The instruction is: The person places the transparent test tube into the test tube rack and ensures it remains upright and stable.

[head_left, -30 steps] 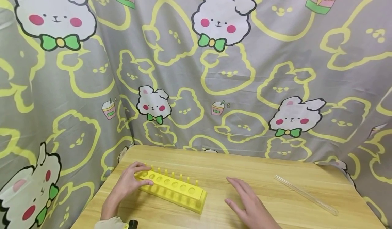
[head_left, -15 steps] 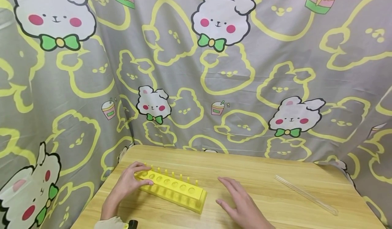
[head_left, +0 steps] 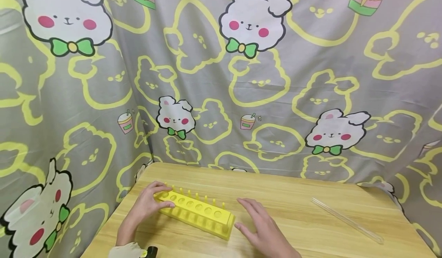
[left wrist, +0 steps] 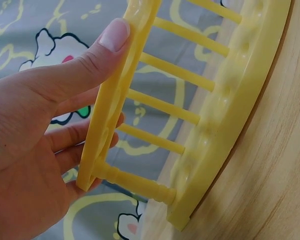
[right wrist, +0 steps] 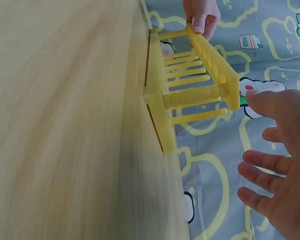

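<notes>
A yellow test tube rack (head_left: pixel 197 212) with a row of round holes and a row of pegs along its back stands upright on the wooden table. My left hand (head_left: pixel 147 204) grips the rack's left end. In the left wrist view, the thumb (left wrist: pixel 90 65) lies on the top bar and the fingers curl behind it. Just off the rack's right end is my right hand (head_left: pixel 263 229), its fingers apart and holding nothing. The right wrist view shows this hand (right wrist: pixel 285 170) with a gap between its thumb and the rack's end.
Clear glass tubes (head_left: pixel 347 219) lie slantwise on the right of the table (head_left: pixel 276 189). A grey curtain (head_left: pixel 207 78) with cartoon rabbits hangs behind and along the sides. A small black object (head_left: pixel 152 251) shows by the left sleeve at the front edge.
My right hand has moved left, closer to the rack's right end. The left hand keeps its grip on the rack. The head view has shifted slightly.
</notes>
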Motion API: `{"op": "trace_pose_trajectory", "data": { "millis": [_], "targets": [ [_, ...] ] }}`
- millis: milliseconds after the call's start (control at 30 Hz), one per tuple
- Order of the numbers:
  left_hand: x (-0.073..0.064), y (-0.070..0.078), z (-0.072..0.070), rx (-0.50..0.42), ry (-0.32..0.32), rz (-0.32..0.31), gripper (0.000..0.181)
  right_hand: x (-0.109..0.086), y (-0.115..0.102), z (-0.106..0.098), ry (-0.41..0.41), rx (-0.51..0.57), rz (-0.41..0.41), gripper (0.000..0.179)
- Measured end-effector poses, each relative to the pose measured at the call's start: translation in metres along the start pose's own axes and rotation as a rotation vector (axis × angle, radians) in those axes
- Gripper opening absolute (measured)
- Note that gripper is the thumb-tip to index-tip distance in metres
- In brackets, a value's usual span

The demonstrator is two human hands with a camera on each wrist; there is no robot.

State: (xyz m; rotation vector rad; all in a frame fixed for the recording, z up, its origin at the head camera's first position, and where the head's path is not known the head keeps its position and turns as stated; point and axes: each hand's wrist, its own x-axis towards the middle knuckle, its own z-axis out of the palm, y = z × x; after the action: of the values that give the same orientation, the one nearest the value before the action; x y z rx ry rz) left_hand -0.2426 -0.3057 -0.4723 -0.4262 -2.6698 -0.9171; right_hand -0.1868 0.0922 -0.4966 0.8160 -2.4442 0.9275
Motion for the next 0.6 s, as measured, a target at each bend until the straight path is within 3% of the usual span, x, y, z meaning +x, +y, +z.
{"op": "trace_pose_trajectory", "data": {
  "millis": [167, 600],
  "targets": [
    [0.001, 0.000, 0.001, -0.001, -0.002, 0.006, 0.052, 0.004, -0.006, 0.004, -0.004, 0.021, 0.011, 0.065],
    [0.000, 0.003, -0.002, -0.015, -0.003, -0.002, 0.051, 0.017, -0.019, 0.017, -0.035, 0.053, -0.012, 0.050]
  ]
}}
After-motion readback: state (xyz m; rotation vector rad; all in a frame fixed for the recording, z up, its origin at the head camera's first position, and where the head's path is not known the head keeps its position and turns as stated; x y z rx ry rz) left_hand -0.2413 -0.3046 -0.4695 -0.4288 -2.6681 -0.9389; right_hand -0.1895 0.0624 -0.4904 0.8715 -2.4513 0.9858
